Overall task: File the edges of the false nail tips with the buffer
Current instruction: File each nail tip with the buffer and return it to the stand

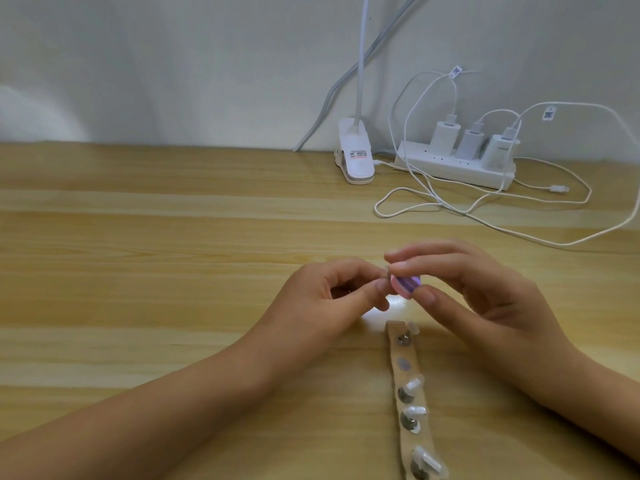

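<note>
My right hand (pixel 478 292) pinches a small pink and purple buffer (pixel 407 285) between thumb and fingers above the wooden table (pixel 173 271). My left hand (pixel 329 299) pinches a tiny false nail tip (pixel 387 271) against the buffer's left end; most of the tip is hidden by my fingertips. Just below the hands lies a tan strip (pixel 412 400) that runs toward me. It carries round silver mounts, and clear false nail tips (pixel 415 412) sit on three of them.
A white clip lamp base (pixel 460 161) stands at the back of the table. To its right lies a white power strip (pixel 457 168) with three chargers, and loose white cables (pixel 485 216) loop across the table behind my right hand.
</note>
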{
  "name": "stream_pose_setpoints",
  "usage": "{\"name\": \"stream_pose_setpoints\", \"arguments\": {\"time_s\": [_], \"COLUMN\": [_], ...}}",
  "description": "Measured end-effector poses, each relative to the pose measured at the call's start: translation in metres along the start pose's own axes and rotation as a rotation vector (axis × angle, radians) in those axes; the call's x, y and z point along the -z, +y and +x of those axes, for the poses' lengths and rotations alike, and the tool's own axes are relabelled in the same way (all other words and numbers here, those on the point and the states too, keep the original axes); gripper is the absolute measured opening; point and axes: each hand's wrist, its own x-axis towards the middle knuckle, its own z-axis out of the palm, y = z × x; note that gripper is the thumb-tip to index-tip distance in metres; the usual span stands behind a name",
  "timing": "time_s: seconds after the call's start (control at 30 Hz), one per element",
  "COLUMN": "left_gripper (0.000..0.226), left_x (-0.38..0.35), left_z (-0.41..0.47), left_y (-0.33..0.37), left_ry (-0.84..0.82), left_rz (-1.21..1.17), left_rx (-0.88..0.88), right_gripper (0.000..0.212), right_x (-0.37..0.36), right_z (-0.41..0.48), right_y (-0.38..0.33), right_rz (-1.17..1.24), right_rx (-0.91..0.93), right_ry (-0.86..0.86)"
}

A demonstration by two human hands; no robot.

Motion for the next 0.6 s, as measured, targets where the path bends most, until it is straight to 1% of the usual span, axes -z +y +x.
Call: {"name": "stream_pose_setpoints", "arguments": {"time_s": [0.1, 0.23, 0.27, 0.37, 0.43, 0.5, 0.6], "left_gripper": [0.011, 0.013, 0.013, 0.012, 0.012, 0.012, 0.025], "left_x": [0.0012, 0.001, 0.0012, 0.0015, 0.0013, 0.0011, 0.0009], "left_z": [0.0, 0.0, 0.0002, -0.0004, -0.0005, -0.0004, 0.0005], "left_y": [-0.0007, -0.0009, -0.0009, 0.0001, -0.0002, -0.0002, 0.0009], "left_ry": [0.021, 0.01, 0.013, 0.016, 0.018, 0.031, 0.07], "left_rz": [-0.008, 0.005, 0.0, -0.024, -0.009, -0.018, -0.079], "left_rx": [0.008, 0.0, 0.001, 0.011, 0.009, 0.018, 0.034], "right_gripper": [0.018, 0.02, 0.019, 0.018, 0.02, 0.018, 0.02], "right_x": [0.0024, -0.0003, -0.0001, 0.0017, 0.0005, -0.0006, 0.0019], "right_z": [0.0027, 0.0009, 0.0016, 0.0027, 0.0013, 0.0015, 0.0053], "right_y": [0.0028, 0.001, 0.002, 0.0048, 0.0043, 0.0043, 0.0046], "right_rz": [0.008, -0.02, -0.015, 0.097, 0.104, 0.105, 0.172], "right_rx": [-0.059, 0.012, 0.0, -0.094, -0.072, -0.084, -0.197], "right_ry": [0.024, -0.003, 0.001, 0.016, 0.011, 0.002, 0.038]}}
